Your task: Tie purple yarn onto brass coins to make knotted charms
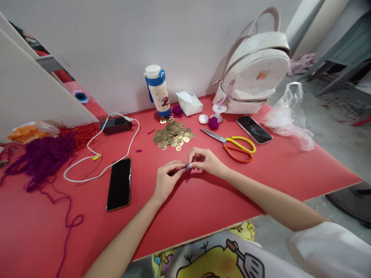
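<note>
Over the red table, my left hand (169,177) and my right hand (207,161) meet with their fingertips pinched together. Between them is a short piece of purple yarn (187,178), its end hanging below the fingers. Whether a coin is also in the pinch is hidden. Just beyond the hands lies a pile of brass-coloured coins with holes (171,135). Scissors (232,144) with one yellow and one orange handle lie to the right of the pile, their blades partly apart.
A tangle of purple yarn (49,154), a white cable (89,179) and a black phone (119,185) lie at left. At the back stand a bottle (158,90), a tissue pack (189,104) and a white backpack (255,73). Another phone (254,129) and a plastic bag (290,116) are at right.
</note>
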The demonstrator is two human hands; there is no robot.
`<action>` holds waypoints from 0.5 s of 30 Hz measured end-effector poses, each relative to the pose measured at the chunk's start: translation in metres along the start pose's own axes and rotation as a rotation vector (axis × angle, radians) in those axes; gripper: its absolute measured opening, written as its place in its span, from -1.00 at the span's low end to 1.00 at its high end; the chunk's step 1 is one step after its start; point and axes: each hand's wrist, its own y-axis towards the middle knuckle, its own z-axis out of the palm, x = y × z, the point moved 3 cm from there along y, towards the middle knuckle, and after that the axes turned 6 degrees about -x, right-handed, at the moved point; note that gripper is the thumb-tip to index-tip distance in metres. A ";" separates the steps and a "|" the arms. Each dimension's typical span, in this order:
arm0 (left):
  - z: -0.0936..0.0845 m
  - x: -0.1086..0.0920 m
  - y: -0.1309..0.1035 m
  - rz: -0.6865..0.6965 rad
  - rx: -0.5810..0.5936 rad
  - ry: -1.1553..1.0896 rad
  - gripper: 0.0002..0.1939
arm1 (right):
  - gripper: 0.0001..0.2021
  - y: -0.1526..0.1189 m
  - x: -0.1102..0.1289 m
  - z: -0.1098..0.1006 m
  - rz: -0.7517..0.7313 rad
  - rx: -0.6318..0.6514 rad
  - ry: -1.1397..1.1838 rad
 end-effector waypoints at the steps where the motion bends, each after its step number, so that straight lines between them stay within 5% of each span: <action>1: 0.000 0.000 0.000 -0.001 -0.015 0.005 -0.91 | -0.68 0.000 -0.001 0.001 0.045 0.013 0.042; 15: -0.004 0.008 0.002 -0.123 -0.116 -0.061 -0.92 | -0.67 0.011 -0.017 -0.017 0.251 -0.220 0.685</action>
